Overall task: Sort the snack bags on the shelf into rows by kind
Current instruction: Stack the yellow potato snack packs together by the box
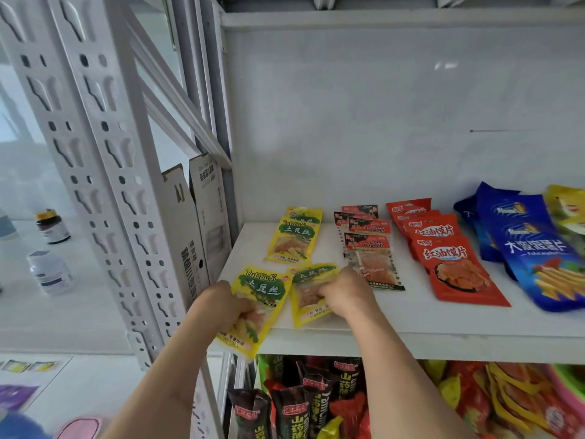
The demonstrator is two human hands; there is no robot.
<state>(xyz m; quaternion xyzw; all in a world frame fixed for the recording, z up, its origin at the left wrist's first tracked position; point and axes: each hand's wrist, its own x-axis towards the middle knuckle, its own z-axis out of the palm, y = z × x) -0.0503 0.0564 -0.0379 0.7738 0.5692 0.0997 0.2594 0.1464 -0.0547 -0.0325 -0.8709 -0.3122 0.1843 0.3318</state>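
Observation:
On the white shelf (443,327) snack bags lie in rows by kind. My left hand (221,304) grips a yellow potato-strip bag (258,289) that hangs over the shelf's front left edge. My right hand (346,293) grips a second yellow bag (308,280) lying just right of it. Behind them two more yellow bags (292,239) lie overlapped. To the right run a row of red-and-black gluten bags (368,245), a row of red bags (443,248), and blue chip bags (531,245).
Yellow bags (566,207) sit at the far right. Flat cardboard cartons (202,217) lean against the white perforated post (104,172) at the shelf's left end. The lower shelf holds dark and red snack bags (316,403). Bottles (52,226) stand on a surface to the left.

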